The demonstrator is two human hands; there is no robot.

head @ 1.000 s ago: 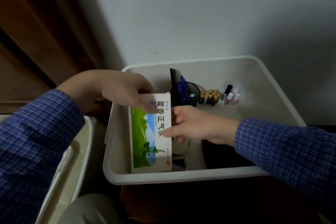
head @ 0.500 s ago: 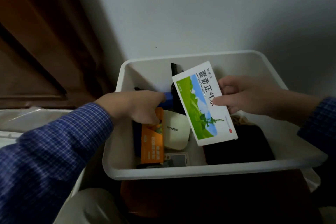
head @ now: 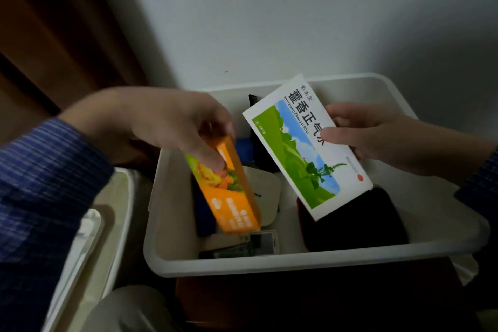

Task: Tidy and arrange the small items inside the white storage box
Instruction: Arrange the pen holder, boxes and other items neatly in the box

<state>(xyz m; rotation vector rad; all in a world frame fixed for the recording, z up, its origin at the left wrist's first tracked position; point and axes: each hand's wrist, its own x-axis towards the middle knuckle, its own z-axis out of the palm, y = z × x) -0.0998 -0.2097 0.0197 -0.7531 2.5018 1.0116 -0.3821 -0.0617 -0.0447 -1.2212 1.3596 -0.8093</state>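
White box (head: 296, 264) sits against the wall, both hands working above it. Inside, a black pouch (head: 355, 224) lies at the right, a white case (head: 266, 197) in the middle. Right hand (head: 377, 135) pinches the green carton (head: 304, 148), thumb on its face, tilted up over the pouch. Left hand (head: 172, 124) grips the orange carton (head: 231, 191) by its top end, slanting down over the box's left side, blurred.

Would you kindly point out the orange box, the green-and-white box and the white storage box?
orange box (head: 229, 197), head view, middle of its printed face.
green-and-white box (head: 304, 148), head view, centre of its picture.
white storage box (head: 269, 267), head view, near rim.
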